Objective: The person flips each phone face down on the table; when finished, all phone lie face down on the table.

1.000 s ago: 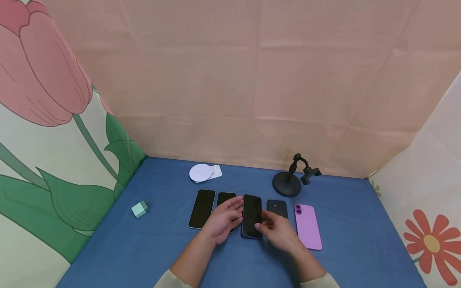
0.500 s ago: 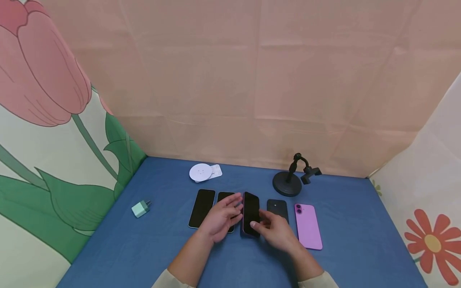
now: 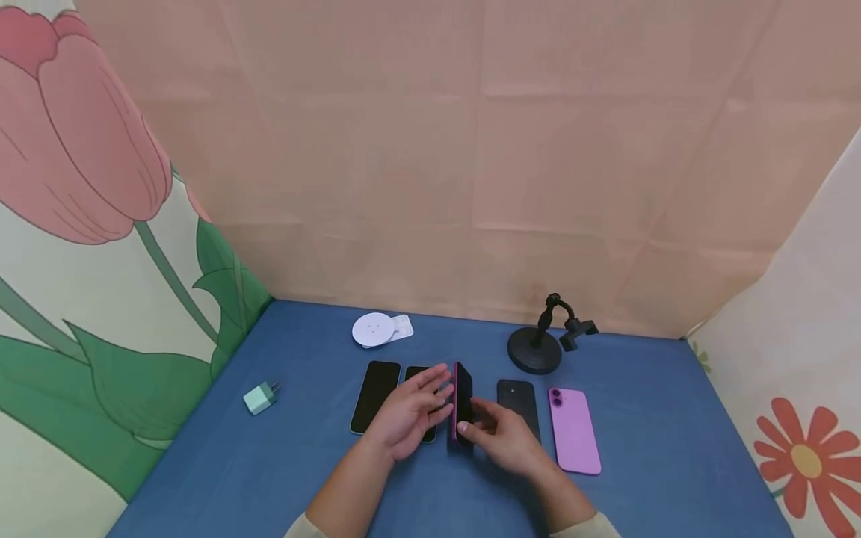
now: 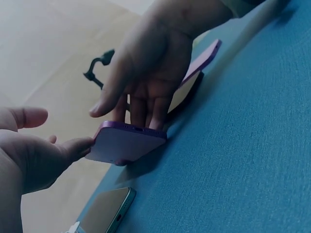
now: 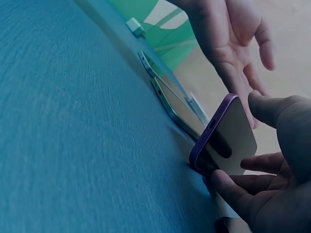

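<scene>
A black-screened phone with a purple frame [image 3: 464, 403] stands tilted on its right long edge, its left edge raised and its screen facing right. My left hand [image 3: 406, 418] is spread with straight fingers, fingertips at the raised left edge. In the left wrist view the phone's pale back [image 4: 126, 143] shows beside these fingers. My right hand [image 3: 504, 437] is on the screen side; its fingertips touch the phone's lower edge near the table. In the right wrist view the right thumb [image 5: 265, 109] reaches close to the phone's upper edge, over the screen [image 5: 238, 131].
Two dark-screened phones [image 3: 374, 396] lie on the left, one partly hidden by my left hand. On the right lie a black phone [image 3: 518, 403] and a lilac phone [image 3: 575, 430]. Behind are a black stand [image 3: 534, 351] and white disc [image 3: 373, 329]; a mint charger plug [image 3: 258, 398] sits far left.
The middle phone has turned from nearly flat to steeply tilted, its left edge rising and its screen swinging to the right. My right hand has shifted slightly left with it.
</scene>
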A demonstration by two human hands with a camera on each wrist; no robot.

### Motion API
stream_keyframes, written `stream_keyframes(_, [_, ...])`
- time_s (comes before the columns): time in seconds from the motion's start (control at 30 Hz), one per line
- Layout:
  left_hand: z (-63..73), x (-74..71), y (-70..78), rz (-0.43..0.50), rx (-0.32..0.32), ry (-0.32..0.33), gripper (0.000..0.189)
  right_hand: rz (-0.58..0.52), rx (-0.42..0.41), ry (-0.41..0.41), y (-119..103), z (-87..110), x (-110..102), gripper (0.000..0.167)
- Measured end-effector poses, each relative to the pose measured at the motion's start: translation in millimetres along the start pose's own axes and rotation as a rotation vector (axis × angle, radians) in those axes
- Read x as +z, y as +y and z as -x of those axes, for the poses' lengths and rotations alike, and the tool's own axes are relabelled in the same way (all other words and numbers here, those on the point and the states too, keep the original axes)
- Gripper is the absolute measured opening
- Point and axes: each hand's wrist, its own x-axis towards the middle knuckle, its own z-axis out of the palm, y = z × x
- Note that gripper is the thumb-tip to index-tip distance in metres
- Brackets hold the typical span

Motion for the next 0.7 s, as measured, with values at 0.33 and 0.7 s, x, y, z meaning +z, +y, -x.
stream_keyframes(0.33, [2.0, 2.4, -0.8, 0.029, -0.002, 0.003, 0.059, -0.060, -0.040, -0.060, 0.0, -3.1, 5.2, 0.066])
stream_keyframes(0.7, [4.8, 7.3, 2.4, 0.027, 0.004, -0.007, 0.059, -0.150, -0.076, -0.084, 0.6, -6.4, 5.3, 0.061])
